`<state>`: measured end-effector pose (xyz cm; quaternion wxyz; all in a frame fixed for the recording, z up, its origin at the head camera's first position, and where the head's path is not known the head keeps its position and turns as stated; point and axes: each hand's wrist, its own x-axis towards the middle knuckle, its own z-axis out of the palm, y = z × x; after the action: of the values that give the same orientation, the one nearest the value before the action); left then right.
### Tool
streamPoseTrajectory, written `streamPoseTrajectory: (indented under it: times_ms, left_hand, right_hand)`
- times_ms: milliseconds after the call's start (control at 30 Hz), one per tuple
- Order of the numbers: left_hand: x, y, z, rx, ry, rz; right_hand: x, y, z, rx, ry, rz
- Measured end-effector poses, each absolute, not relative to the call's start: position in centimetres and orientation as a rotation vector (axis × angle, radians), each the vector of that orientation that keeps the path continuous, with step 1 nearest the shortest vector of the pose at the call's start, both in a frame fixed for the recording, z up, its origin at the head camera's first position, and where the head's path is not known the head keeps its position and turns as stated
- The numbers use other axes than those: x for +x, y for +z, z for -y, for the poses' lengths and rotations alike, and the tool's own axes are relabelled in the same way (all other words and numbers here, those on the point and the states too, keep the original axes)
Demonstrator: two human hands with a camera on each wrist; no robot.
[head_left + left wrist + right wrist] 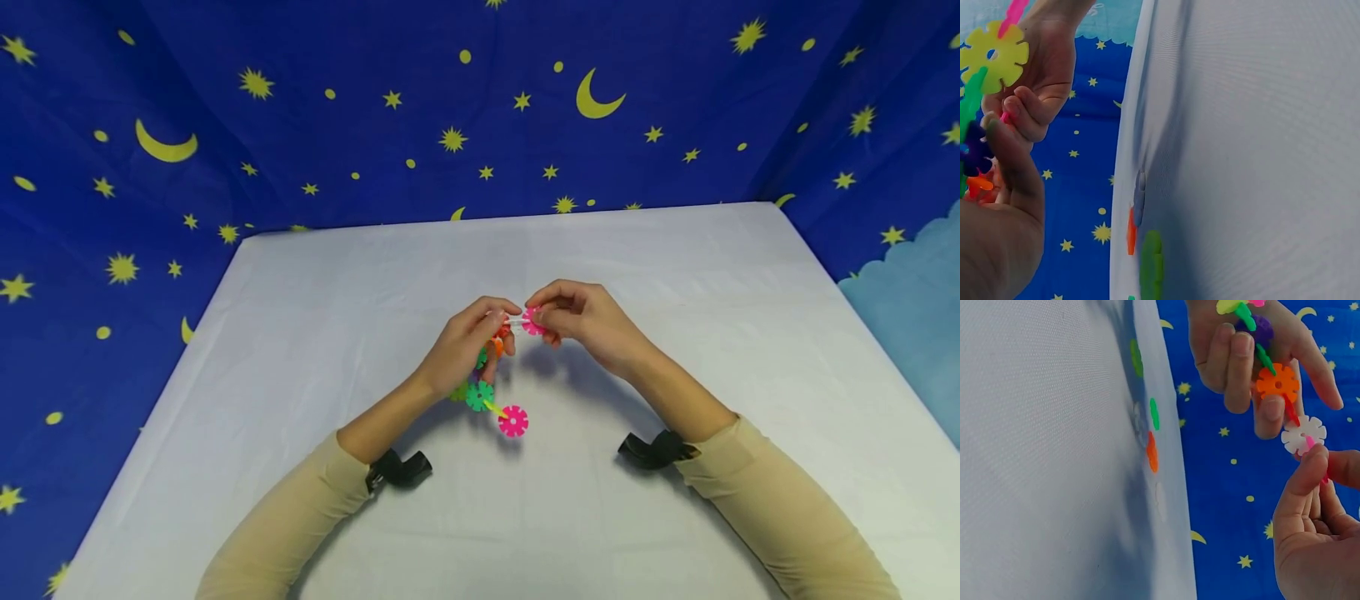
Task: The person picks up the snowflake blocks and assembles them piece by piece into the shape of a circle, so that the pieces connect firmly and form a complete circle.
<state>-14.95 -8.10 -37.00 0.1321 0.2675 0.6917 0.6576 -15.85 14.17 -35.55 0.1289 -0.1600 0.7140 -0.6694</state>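
Note:
Both hands are raised over the middle of the table. My left hand (461,346) holds a chain of notched plastic discs, its fingers curled around the orange disc (1288,377). A purple disc (1264,331) and a yellow disc (1011,57) follow along the chain. Its lower part hangs below that hand in the head view, with a green disc (473,401) and a pink disc (518,431) at the end. My right hand (592,325) pinches another pink disc (532,322) between thumb and forefinger. That disc meets the slotted white disc (1291,439), partly covered by the fingertips.
A white cloth covers the table (712,333). Black wrist mounts (401,471) sit at both cuffs. Blue curtains (420,108) with stars and moons enclose the back and sides. In the right wrist view, an orange disc (1152,452) and a green disc (1136,358) appear edge-on against the white cloth.

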Motion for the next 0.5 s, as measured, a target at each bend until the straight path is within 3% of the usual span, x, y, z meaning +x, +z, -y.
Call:
streamPoseTrajectory:
  times_ms: [267, 500]
  left_hand:
    - [-13.6, -34.6, 7.8, 0.726, 1.778, -2.122]
    - [-13.4, -34.6, 7.7, 0.673, 1.789, -2.208]
  right_hand:
    - [-15.5, -35.5, -14.0, -0.523, -1.906, -2.075]
    - [-15.5, -35.5, -14.0, -0.522, -1.919, -2.087]
